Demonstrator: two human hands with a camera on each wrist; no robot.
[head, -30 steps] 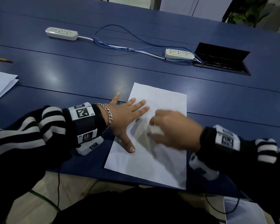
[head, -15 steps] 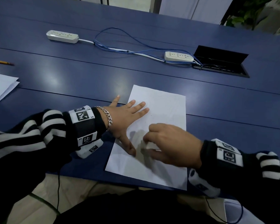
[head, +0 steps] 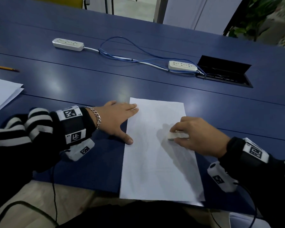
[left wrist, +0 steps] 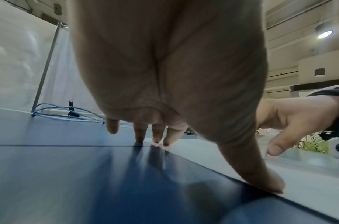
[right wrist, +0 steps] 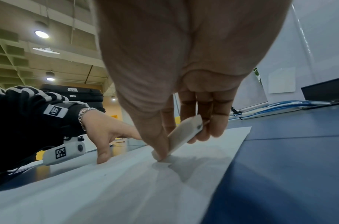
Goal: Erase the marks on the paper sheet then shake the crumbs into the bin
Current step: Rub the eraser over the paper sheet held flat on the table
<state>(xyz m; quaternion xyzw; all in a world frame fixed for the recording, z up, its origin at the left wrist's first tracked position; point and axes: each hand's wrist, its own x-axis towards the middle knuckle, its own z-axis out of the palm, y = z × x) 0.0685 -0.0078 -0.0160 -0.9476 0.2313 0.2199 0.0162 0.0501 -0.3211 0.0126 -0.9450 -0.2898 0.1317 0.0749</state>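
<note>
Open blue tabletop point(head: 89, 83) lay between the white paper sheet point(head: 155, 170) and far obstacles: two white power strips point(head: 67, 44), looped blue cables point(head: 122, 58), open black cable hatch point(head: 224, 71). Far left: yellow pencil point(head: 3, 67), white paper stack point(head: 0, 92).

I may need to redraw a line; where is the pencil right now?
In the head view the pencil lies at the far left edge of the blue table, beyond the stack of white sheets, away from both hands.

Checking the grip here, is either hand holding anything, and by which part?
The right hand pinches the eraser by its flat sides, lower end on the paper sheet. The left hand holds nothing.
</note>
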